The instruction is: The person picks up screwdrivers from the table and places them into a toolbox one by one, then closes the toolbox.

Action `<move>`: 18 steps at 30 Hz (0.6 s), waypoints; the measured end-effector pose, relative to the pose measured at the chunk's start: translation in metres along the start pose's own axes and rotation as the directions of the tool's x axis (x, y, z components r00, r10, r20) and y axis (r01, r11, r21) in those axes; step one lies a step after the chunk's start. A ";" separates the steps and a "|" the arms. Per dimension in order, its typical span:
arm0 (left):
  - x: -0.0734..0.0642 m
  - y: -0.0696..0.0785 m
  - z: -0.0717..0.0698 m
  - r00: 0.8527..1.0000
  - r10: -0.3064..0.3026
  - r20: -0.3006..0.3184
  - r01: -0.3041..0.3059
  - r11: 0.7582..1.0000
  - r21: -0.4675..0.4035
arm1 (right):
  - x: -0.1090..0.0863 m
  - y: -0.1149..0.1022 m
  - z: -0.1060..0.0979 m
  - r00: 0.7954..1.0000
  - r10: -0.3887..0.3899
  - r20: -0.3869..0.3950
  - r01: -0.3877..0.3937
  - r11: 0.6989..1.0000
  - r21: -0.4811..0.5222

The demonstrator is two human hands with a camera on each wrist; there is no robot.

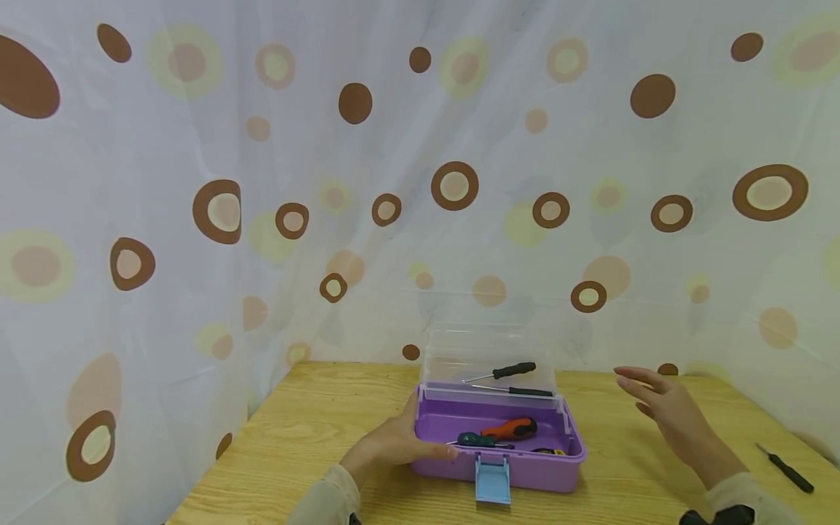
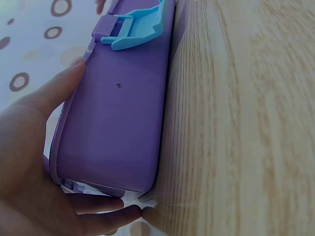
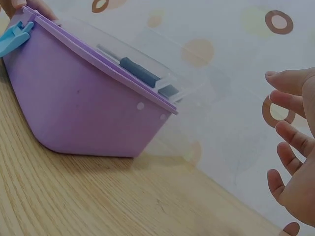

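Observation:
A purple toolbox (image 1: 538, 477) stands on the table, its transparent lid (image 1: 453, 357) tipped back. My left hand (image 1: 394, 440) grips the box's left end, thumb along the front rim and fingers round the side. Inside lie an orange-and-black screwdriver (image 1: 510, 429), a dark green-handled screwdriver (image 1: 477, 440) and a partly hidden yellow-and-black item (image 1: 550, 451). Two black-handled screwdrivers, an upper one (image 1: 515, 370) and a lower one (image 1: 530, 392), show at the lid. My right hand (image 1: 676, 412) is held in the air right of the box, fingers apart and holding nothing.
A small black-handled screwdriver (image 1: 790, 472) lies on the wooden table (image 1: 262, 452) at the far right. The box's blue latch (image 1: 493, 481) hangs down in front. A dotted curtain (image 1: 394, 146) runs behind and beside the table.

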State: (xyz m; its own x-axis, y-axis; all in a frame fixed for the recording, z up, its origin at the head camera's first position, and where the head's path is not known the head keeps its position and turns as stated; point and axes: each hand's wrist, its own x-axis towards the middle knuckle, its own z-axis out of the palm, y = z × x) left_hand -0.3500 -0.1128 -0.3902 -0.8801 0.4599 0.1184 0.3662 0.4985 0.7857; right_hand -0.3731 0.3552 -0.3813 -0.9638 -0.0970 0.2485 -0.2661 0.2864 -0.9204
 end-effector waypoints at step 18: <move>0.005 -0.002 0.001 1.000 0.006 0.018 -0.006 1.000 -0.007 | -0.027 0.016 -0.050 1.000 0.011 -0.018 -0.011 1.000 -0.009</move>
State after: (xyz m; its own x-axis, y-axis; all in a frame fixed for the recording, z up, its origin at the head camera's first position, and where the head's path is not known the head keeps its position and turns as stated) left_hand -0.3546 -0.1107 -0.3914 -0.8724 0.4757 0.1122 0.3691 0.4908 0.7892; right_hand -0.3517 0.4096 -0.3874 -0.9667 -0.0772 0.2438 -0.2557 0.2965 -0.9202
